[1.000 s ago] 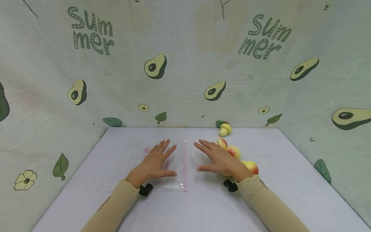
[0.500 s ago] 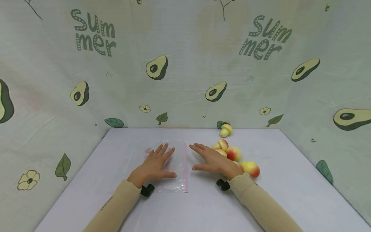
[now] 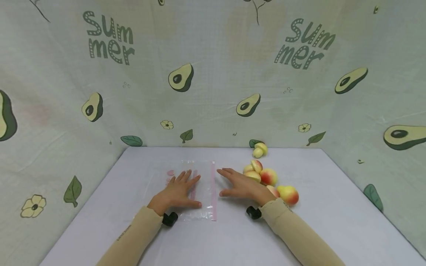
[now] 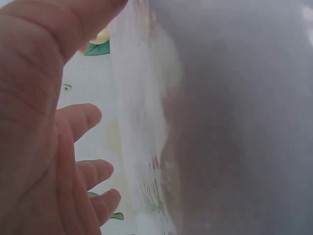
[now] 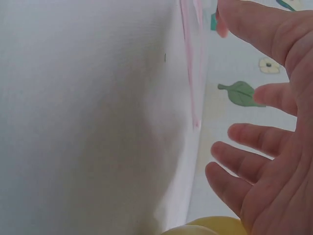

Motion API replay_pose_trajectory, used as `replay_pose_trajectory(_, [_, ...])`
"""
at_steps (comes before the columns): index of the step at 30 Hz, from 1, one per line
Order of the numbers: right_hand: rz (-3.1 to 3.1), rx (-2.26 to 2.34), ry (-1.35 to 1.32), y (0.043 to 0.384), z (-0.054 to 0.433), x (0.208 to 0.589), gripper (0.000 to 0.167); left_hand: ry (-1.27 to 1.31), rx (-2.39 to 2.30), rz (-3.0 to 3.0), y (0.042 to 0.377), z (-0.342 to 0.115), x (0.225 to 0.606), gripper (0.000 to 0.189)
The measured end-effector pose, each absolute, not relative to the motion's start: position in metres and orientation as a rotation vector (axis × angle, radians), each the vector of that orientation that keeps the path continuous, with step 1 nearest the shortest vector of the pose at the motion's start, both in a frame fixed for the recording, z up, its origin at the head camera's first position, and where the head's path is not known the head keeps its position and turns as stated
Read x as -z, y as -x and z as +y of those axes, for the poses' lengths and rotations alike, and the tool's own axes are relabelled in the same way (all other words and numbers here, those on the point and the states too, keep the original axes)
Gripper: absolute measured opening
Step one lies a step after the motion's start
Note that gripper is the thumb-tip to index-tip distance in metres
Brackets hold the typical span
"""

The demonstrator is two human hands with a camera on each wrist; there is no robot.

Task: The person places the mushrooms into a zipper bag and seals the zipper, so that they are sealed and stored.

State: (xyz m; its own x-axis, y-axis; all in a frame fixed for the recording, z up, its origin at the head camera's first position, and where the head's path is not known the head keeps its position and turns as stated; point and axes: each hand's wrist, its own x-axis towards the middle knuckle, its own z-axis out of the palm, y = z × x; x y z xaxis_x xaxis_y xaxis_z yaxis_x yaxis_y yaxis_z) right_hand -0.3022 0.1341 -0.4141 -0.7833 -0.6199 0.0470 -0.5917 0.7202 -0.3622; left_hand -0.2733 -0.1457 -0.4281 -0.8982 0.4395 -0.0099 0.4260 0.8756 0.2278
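A clear zip bag [image 3: 206, 210] with a pink strip along its right edge and pink print lies flat on the table. Over the bag is my left hand [image 3: 178, 194], its fingers spread and holding nothing; the left wrist view shows a gap between palm [image 4: 29, 147] and bag. My right hand [image 3: 244, 186], fingers extended and nothing in its grasp, hovers between the bag and a cluster of yellow-and-red toy fruit [image 3: 268, 177]. It partly covers some pieces. In the right wrist view the pink strip [image 5: 190, 73] and a yellow piece [image 5: 220, 224] appear near the hand [image 5: 274, 161].
Behind the cluster sits a yellow mushroom-shaped piece [image 3: 260, 149], close to the table's back edge. A yellow-and-red piece [image 3: 288, 194] lies right of my right wrist. Printed cloth [image 3: 213, 74] walls in the white table [image 3: 213, 244] at the back and sides.
My right hand has shifted left and slightly down, uncovering more of the fruit. The left hand has lowered slightly over the bag. The head view has shifted a little.
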Motion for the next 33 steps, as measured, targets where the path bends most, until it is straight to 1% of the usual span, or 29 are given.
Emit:
replay_pose_trajectory(8, [2.79,0.526,0.937,0.298,0.133,0.416,0.082,-0.607,-0.343,2.92,0.268,-0.143,0.429,0.095])
replay_pose_trajectory(14, [2.783,0.499,0.903,0.299,0.132,0.418,0.082,-0.494,-0.335,2.885,0.269,-0.143,0.43,0.096])
replay_pose_trajectory(24, [2.796,0.44,0.923,0.307,0.13,0.418,0.083,-0.515,-0.28,2.896,0.271,-0.143,0.424,0.094])
replay_pose_trajectory(33, [2.749,0.453,0.955,0.306,0.127,0.419,0.077,-0.523,-0.321,2.859,0.271,-0.142,0.419,0.092])
